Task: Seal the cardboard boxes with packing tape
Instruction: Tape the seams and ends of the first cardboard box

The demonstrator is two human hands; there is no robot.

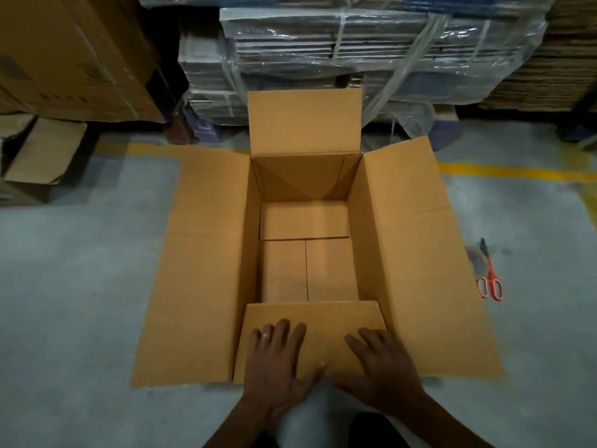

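Observation:
A brown cardboard box [206, 260] stands open on the grey floor in front of me. Its two long flaps lie spread to the left and right, and the far flap stands upright. The near flap [319, 321] is folded inward over the box's opening. My left hand [274, 363] and my right hand [381, 367] both press flat on that near flap, fingers spread and straight. Inside, the folded bottom flaps show with nothing on them. No packing tape is in view.
Red-handled scissors [491, 279] lie on the floor to the right of the box. Plastic-wrapped stacks of flat cardboard [371, 50] rise behind it. Large cartons [74, 59] stand at the back left. Yellow floor lines [517, 171] run past the box.

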